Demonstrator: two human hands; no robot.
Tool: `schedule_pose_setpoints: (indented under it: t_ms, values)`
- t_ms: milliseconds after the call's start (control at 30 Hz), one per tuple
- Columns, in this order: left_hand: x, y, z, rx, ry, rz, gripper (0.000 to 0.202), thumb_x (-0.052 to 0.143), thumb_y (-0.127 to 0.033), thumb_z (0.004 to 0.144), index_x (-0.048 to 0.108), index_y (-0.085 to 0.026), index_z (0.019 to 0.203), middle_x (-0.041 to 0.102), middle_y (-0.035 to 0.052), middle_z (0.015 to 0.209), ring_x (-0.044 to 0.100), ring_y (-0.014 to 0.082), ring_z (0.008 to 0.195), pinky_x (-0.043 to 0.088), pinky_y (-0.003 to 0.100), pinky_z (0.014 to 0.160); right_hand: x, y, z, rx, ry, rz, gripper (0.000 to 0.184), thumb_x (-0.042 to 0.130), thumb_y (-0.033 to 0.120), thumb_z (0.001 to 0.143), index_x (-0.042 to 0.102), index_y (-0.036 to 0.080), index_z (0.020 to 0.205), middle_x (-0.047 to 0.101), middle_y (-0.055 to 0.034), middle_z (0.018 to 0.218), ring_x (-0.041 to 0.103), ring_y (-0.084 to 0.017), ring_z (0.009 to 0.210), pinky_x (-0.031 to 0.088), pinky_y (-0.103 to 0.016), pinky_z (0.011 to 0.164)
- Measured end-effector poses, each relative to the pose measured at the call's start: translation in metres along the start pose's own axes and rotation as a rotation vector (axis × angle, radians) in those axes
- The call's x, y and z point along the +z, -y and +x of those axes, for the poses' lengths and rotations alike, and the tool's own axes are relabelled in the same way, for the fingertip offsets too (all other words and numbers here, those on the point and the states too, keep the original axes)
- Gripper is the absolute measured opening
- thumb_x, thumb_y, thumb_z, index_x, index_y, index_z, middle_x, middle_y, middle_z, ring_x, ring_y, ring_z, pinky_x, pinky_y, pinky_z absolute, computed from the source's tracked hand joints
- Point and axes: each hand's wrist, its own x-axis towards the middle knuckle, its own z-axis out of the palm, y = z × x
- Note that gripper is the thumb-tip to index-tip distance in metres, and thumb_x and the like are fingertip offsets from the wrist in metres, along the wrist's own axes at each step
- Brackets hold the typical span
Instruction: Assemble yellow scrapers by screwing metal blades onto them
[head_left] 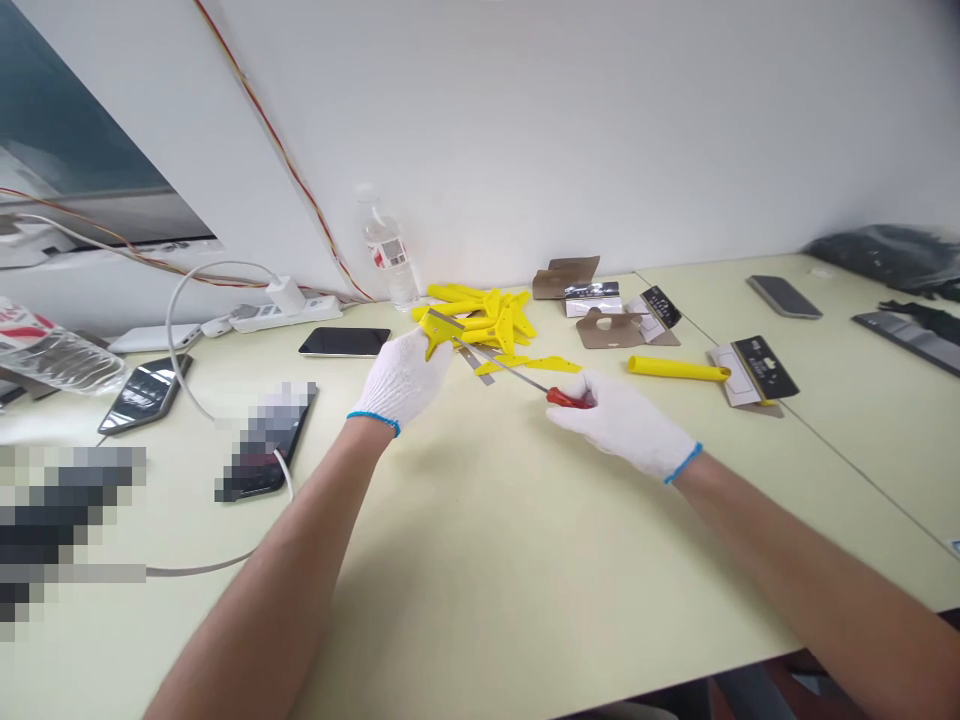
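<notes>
My left hand [409, 375], in a white knit glove with a blue cuff, is closed on a yellow scraper [436, 328] that has a metal blade strip across its head. In my gloved right hand [626, 420] is a screwdriver [568, 399] with a red handle. Its long shaft points left, and the tip meets the scraper head or lies just in front of it; I cannot tell which. Behind my left hand is a pile of yellow scraper parts [499, 315]. Loose metal blades [478, 363] and flat yellow pieces [551, 363] lie in front of the pile.
A yellow tube handle [675, 369] and cardboard packaging [754, 370] lie to the right. More cards [592, 300] rest by the wall. A water bottle [390, 250] stands behind the pile. Phones [345, 341], a power strip [285, 312] and a white cable [202, 570] are on the left.
</notes>
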Motion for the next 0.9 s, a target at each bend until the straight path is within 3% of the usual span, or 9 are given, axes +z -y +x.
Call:
schedule_pose_setpoints:
  t_ms: [100, 200, 300, 367, 433, 533, 667, 800, 900]
  values:
    - [-0.001, -0.002, -0.002, -0.001, 0.001, 0.023, 0.029, 0.054, -0.041, 0.098, 0.053, -0.02, 0.077, 0.067, 0.0077, 0.079, 0.055, 0.0175, 0.067, 0.038, 0.031, 0.066, 0.008, -0.006, -0.001, -0.186, -0.224, -0.291, 0.025, 0.064, 0.044, 0.095, 0.062, 0.021, 0.085, 0.065, -0.0022, 0.074, 0.056, -0.018, 0.065, 0.038, -0.03, 0.063]
    - [-0.001, -0.003, -0.003, -0.007, 0.013, 0.026, 0.031, 0.053, -0.041, 0.099, 0.05, -0.021, 0.076, 0.067, 0.0075, 0.079, 0.052, 0.0169, 0.066, 0.035, 0.031, 0.065, 0.009, -0.007, -0.002, -0.235, -0.256, -0.371, 0.027, 0.055, 0.044, 0.101, 0.07, 0.022, 0.096, 0.069, -0.0054, 0.082, 0.059, -0.02, 0.069, 0.036, -0.032, 0.065]
    - [-0.001, -0.004, -0.003, -0.002, 0.012, 0.025, 0.03, 0.052, -0.041, 0.099, 0.05, -0.021, 0.077, 0.067, 0.0078, 0.079, 0.052, 0.0175, 0.067, 0.034, 0.03, 0.065, 0.004, -0.002, -0.001, -0.083, -0.011, -0.094, 0.04, 0.047, 0.052, 0.105, 0.063, 0.022, 0.085, 0.063, -0.0042, 0.075, 0.053, -0.017, 0.062, 0.033, -0.03, 0.058]
    - [-0.001, -0.005, -0.002, -0.006, 0.002, 0.02, 0.029, 0.051, -0.042, 0.099, 0.053, -0.021, 0.079, 0.068, 0.0082, 0.08, 0.054, 0.0185, 0.068, 0.035, 0.03, 0.066, 0.003, 0.002, -0.001, 0.044, 0.178, 0.096, 0.047, 0.041, 0.062, 0.105, 0.056, 0.023, 0.084, 0.054, 0.0001, 0.067, 0.039, -0.013, 0.05, 0.028, -0.029, 0.049]
    - [-0.002, -0.004, -0.002, -0.02, -0.009, 0.025, 0.028, 0.05, -0.042, 0.099, 0.057, -0.021, 0.081, 0.07, 0.0086, 0.082, 0.056, 0.0193, 0.068, 0.036, 0.031, 0.066, 0.004, 0.003, 0.0, 0.119, 0.254, 0.161, 0.043, 0.049, 0.066, 0.101, 0.051, 0.025, 0.088, 0.049, 0.004, 0.064, 0.029, -0.011, 0.046, 0.023, -0.028, 0.045]
    - [-0.003, -0.003, -0.003, -0.039, -0.01, 0.032, 0.028, 0.051, -0.042, 0.098, 0.061, -0.02, 0.084, 0.07, 0.0086, 0.081, 0.057, 0.0198, 0.066, 0.038, 0.031, 0.065, 0.01, 0.0, 0.002, 0.086, 0.074, 0.047, 0.04, 0.074, 0.055, 0.087, 0.049, 0.024, 0.083, 0.053, 0.0029, 0.066, 0.043, -0.013, 0.053, 0.032, -0.027, 0.05]
    - [-0.001, -0.003, -0.004, -0.033, 0.015, 0.05, 0.03, 0.049, -0.043, 0.101, 0.063, -0.019, 0.088, 0.072, 0.0108, 0.082, 0.06, 0.0212, 0.067, 0.037, 0.032, 0.064, 0.014, -0.007, 0.0, -0.183, -0.285, -0.285, 0.031, 0.065, 0.049, 0.095, 0.061, 0.021, 0.083, 0.065, -0.0041, 0.075, 0.059, -0.02, 0.068, 0.041, -0.031, 0.064]
    - [0.001, -0.004, -0.005, -0.02, 0.02, 0.058, 0.028, 0.05, -0.04, 0.101, 0.061, -0.019, 0.088, 0.073, 0.0137, 0.085, 0.062, 0.0223, 0.071, 0.036, 0.032, 0.065, 0.01, -0.007, -0.002, -0.226, -0.344, -0.423, 0.031, 0.058, 0.048, 0.099, 0.072, 0.021, 0.098, 0.067, -0.0045, 0.075, 0.058, -0.021, 0.065, 0.036, -0.032, 0.062]
    - [0.0, -0.006, -0.006, -0.02, 0.02, 0.048, 0.026, 0.05, -0.039, 0.101, 0.059, -0.019, 0.086, 0.073, 0.0126, 0.085, 0.061, 0.0217, 0.069, 0.036, 0.032, 0.065, 0.005, -0.004, 0.0, -0.113, -0.166, -0.18, 0.038, 0.056, 0.054, 0.1, 0.07, 0.02, 0.087, 0.064, -0.0038, 0.072, 0.054, -0.017, 0.062, 0.034, -0.03, 0.058]
